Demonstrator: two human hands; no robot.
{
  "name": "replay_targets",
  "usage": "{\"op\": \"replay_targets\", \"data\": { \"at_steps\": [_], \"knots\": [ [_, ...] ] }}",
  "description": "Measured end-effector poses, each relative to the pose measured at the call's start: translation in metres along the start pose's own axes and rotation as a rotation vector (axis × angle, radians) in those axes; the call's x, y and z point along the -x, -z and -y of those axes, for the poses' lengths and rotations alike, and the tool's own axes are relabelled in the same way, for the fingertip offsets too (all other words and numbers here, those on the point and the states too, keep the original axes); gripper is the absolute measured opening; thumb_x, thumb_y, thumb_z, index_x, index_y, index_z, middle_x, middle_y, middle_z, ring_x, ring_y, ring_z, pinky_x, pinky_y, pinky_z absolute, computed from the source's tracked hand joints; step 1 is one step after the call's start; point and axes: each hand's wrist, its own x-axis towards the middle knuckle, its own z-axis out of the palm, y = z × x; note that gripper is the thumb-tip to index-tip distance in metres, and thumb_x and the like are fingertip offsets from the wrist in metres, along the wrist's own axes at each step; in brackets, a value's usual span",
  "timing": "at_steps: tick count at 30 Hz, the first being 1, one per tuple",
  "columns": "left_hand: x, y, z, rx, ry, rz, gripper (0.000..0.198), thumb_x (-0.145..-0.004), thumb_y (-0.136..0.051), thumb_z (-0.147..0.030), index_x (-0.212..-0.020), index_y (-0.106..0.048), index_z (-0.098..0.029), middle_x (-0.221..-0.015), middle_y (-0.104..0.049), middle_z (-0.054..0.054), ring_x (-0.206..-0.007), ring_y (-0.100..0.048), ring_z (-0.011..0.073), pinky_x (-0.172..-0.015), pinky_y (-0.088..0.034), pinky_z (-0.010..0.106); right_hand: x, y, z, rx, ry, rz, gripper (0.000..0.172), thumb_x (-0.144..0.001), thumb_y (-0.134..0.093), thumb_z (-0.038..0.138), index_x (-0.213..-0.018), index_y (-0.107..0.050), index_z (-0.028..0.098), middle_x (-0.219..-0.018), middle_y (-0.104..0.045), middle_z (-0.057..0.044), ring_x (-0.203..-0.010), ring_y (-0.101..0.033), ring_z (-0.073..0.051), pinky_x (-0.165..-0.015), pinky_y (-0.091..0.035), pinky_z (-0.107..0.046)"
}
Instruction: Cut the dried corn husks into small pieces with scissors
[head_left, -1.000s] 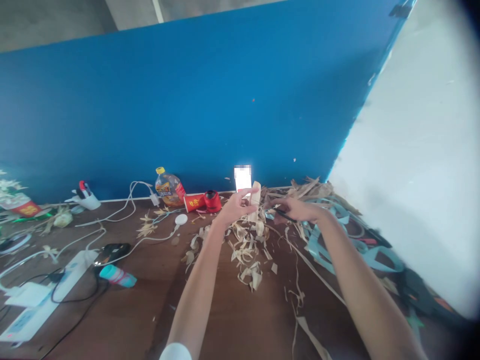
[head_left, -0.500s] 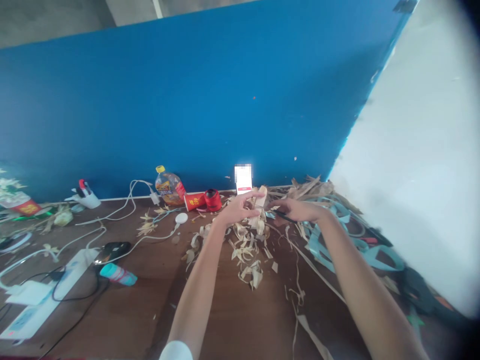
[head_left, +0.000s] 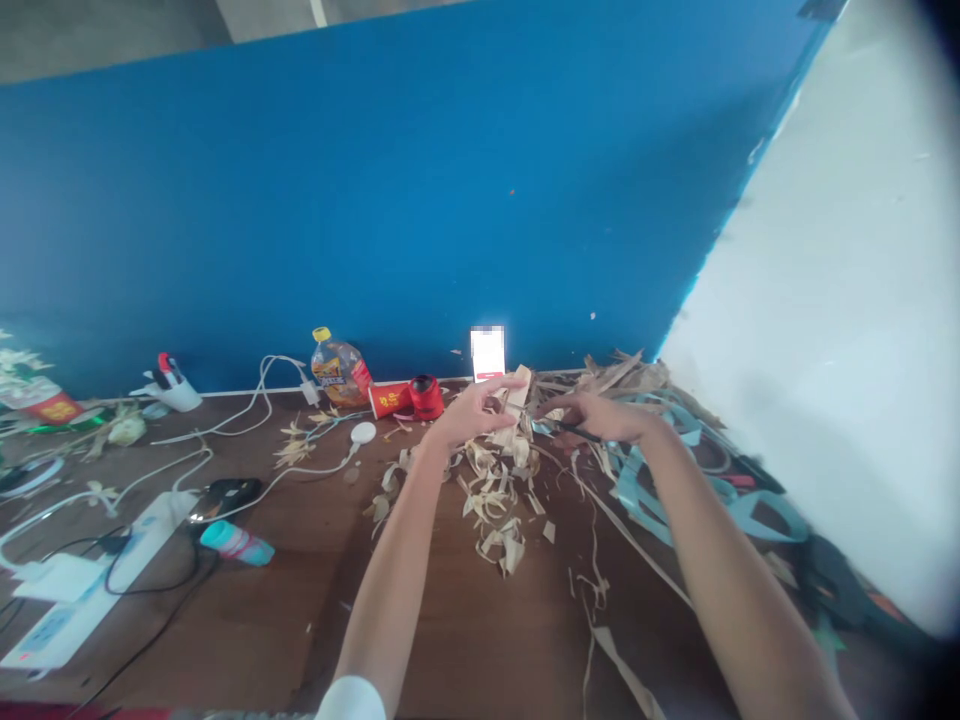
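My left hand [head_left: 474, 412] is closed around a pale dried husk strip [head_left: 519, 390], its thumb and fingers pinching the piece upright. Close by on the right, my right hand [head_left: 592, 415] grips a slim tool with a dark handle [head_left: 576, 432]; its tip meets the strip's edge, and its exact kind is unclear. Curled husk scraps [head_left: 491, 500] lie heaped on the brown table under both hands. Behind the strip, a lit phone [head_left: 488, 352] leans against the blue panel.
Left of my hands are a red paper cup [head_left: 390, 400], a red tape roll [head_left: 426, 397] and a yellow-capped bottle [head_left: 339, 372]. A white power strip [head_left: 97, 580], cables and a light-blue tube [head_left: 237, 543] lie further left. Light-blue ribbon [head_left: 645, 495] and husks [head_left: 619, 372] cover the right side.
The husk strip has tilted slightly and sits a little lower in my left hand. My right hand has shifted slightly, with the dark-handled tool now angled flatter.
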Motion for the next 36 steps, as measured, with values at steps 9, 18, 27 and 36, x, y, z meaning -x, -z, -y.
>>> {"op": "replay_targets", "data": {
  "at_steps": [9,18,27,36],
  "knots": [
    [0.007,0.021,0.000,0.126,0.027,-0.124,0.064,-0.071,-0.073,-0.029,-0.130,-0.052,-0.019,-0.117,-0.060,0.011,-0.080,-0.057,0.0134,-0.069,-0.048,0.025,0.005,0.010,-0.007,0.028,-0.005,0.009,0.066,-0.062,-0.077,0.040,-0.124,-0.059,0.024,-0.076,-0.070,-0.005,-0.064,-0.064,-0.019,-0.060,-0.048,-0.031],
    [0.000,0.003,0.001,0.034,0.005,-0.009,0.060,-0.070,-0.073,-0.030,-0.126,-0.057,-0.021,-0.129,-0.054,0.011,-0.074,-0.055,0.0100,-0.065,-0.045,0.023,0.002,-0.002,0.005,0.059,0.065,0.056,0.056,-0.070,-0.072,0.039,-0.123,-0.058,0.028,-0.090,-0.070,-0.005,-0.085,-0.067,-0.023,-0.076,-0.050,-0.035],
    [-0.003,-0.006,0.000,-0.127,-0.027,0.061,0.057,-0.072,-0.068,-0.025,-0.128,-0.057,-0.026,-0.125,-0.059,0.007,-0.071,-0.054,0.0116,-0.066,-0.044,0.026,-0.004,-0.003,-0.007,-0.045,-0.004,-0.041,0.060,-0.056,-0.081,0.039,-0.112,-0.066,0.022,-0.074,-0.069,-0.004,-0.060,-0.063,-0.018,-0.054,-0.050,-0.030],
    [0.000,0.002,0.003,0.026,0.008,0.005,0.057,-0.070,-0.071,-0.026,-0.126,-0.059,-0.021,-0.119,-0.060,0.010,-0.068,-0.053,0.0094,-0.061,-0.043,0.022,0.008,0.008,-0.002,-0.001,-0.044,0.011,0.063,-0.056,-0.081,0.042,-0.114,-0.066,0.021,-0.055,-0.062,0.000,-0.042,-0.051,-0.013,-0.041,-0.036,-0.023]
  ]
}}
